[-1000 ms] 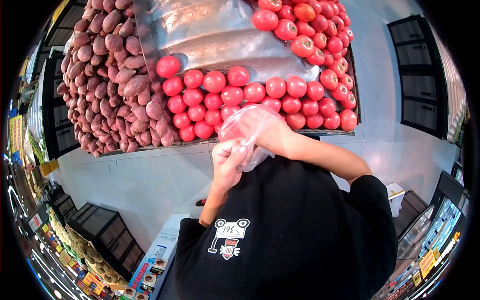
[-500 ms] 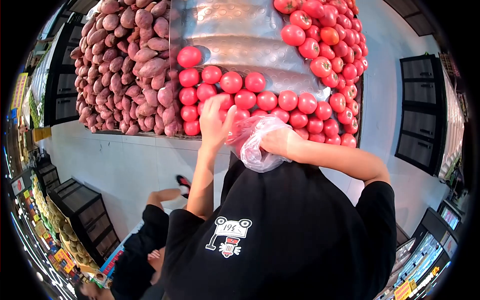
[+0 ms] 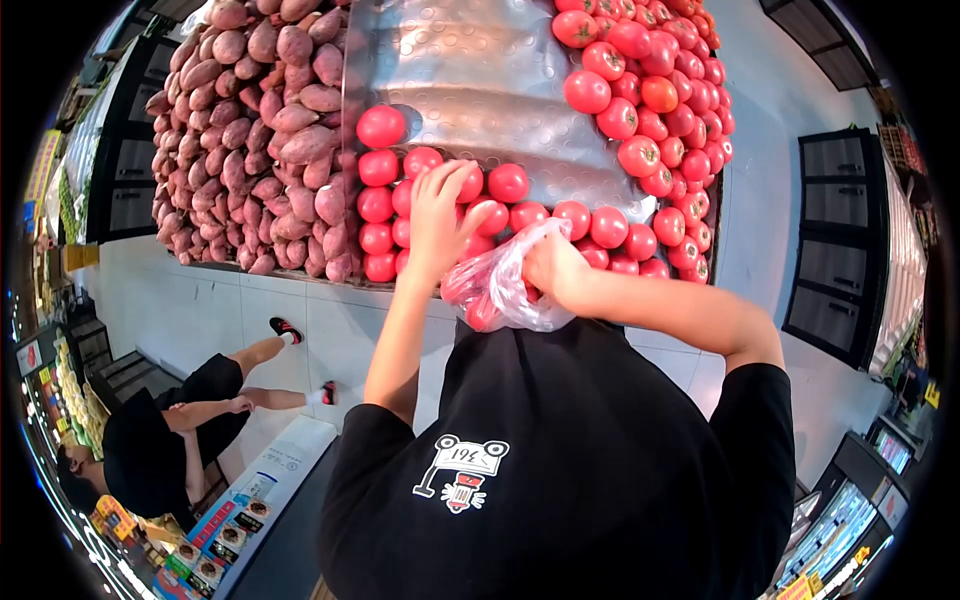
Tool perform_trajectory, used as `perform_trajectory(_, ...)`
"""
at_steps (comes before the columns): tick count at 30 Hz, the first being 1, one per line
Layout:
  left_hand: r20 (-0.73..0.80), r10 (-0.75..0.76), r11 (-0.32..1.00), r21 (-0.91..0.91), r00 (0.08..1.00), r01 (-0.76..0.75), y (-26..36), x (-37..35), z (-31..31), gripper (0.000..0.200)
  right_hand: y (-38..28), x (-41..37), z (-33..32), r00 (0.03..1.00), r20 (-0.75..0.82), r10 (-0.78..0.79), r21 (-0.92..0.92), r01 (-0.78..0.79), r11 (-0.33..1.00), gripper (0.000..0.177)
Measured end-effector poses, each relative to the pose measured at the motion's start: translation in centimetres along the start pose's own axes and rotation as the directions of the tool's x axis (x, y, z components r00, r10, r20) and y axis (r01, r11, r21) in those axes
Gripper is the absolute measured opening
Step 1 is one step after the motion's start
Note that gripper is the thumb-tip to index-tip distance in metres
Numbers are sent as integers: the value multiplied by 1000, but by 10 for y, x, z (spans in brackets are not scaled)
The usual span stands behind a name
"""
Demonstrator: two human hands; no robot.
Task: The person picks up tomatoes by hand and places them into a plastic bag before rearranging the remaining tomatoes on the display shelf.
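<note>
My left hand (image 3: 440,218) reaches over the front rows of tomatoes, its fingers and thumb apart around one tomato (image 3: 470,186) that still sits in its row. The fingers partly cover it. My right hand (image 3: 556,266) is closed on the gathered mouth of a clear plastic bag (image 3: 514,290), close to my body at the front edge of the stand. Red tomatoes show through the bag's left side. Some of the right fingers are hidden by the plastic.
Sweet potatoes (image 3: 235,150) are heaped left of a divider. More tomatoes (image 3: 660,95) are piled at the right, beside a silvery padded liner (image 3: 460,80). A person (image 3: 165,430) in black stands behind at the left, near a counter (image 3: 285,480).
My left hand has moved forward and slightly right, over the tomatoes. The bag has shifted a little, with tomatoes now showing in it. The other person has moved more into view.
</note>
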State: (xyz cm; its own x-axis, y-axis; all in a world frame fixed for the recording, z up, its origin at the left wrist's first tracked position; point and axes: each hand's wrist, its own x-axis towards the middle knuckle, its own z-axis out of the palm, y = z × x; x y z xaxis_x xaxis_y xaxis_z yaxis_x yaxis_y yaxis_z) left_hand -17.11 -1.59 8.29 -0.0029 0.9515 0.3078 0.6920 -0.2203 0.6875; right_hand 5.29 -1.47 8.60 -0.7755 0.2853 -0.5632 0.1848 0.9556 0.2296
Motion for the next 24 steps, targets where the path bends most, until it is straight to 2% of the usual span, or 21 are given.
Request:
perform_trajectory(1,-45,-66,950,-309,997,49,29,-11,-6,40,10,10,4,992,109,-69,128,55,990,46)
perform_trajectory(2,-31,-16,852,-523,999,-3,51,-22,-14,34,30,11,-13,972,193,-131,328,62,943,49)
perform_trajectory(3,-16,61,761,-647,998,-57,83,-30,-25,31,51,10,-26,943,261,-206,513,45,857,51)
perform_trajectory(4,50,196,748,-654,979,-117,95,-40,-32,29,54,8,-4,989,56,-134,602,74,795,31)
perform_trajectory(5,93,301,776,-603,949,-187,113,-34,-35,26,57,16,-8,980,128,-153,720,14,694,26)
perform_trajectory(7,309,303,919,-345,902,-190,113,-41,-29,20,50,22,0,972,130,-194,614,75,786,25)
perform_trajectory(9,418,132,989,-112,899,-93,102,-54,-15,18,39,4,8,982,-176,-63,533,149,833,23)
perform_trajectory(10,458,88,996,-66,885,-65,95,-59,-12,12,33,-3,9,944,-331,-1,481,169,860,23)
perform_trajectory(13,497,-7,995,86,867,-41,80,-80,-4,9,6,-9,4,957,-269,105,547,62,835,22)
perform_trajectory(14,546,-21,998,55,837,-10,72,-88,-1,8,-10,-14,16,820,-515,249,588,126,799,20)
perform_trajectory(15,573,7,999,34,819,-33,69,-94,-1,7,-18,-13,16,888,-429,164,546,111,830,21)
perform_trajectory(17,622,81,996,-13,779,-93,62,-100,-3,5,-18,-18,23,855,-517,31,484,263,835,19)
perform_trajectory(20,688,90,971,102,720,-218,71,-102,-12,6,-25,-4,28,896,-425,130,535,133,835,18)
perform_trajectory(21,718,83,960,127,691,-248,72,-104,-14,6,-31,3,35,873,-446,198,545,89,834,18)
perform_trajectory(23,737,48,961,150,674,-233,74,-104,-10,9,-42,17,47,811,-488,323,565,12,825,17)
perform_trajectory(24,739,9,959,184,673,-215,74,-103,-6,9,-43,18,41,861,-385,332,478,-121,870,15)
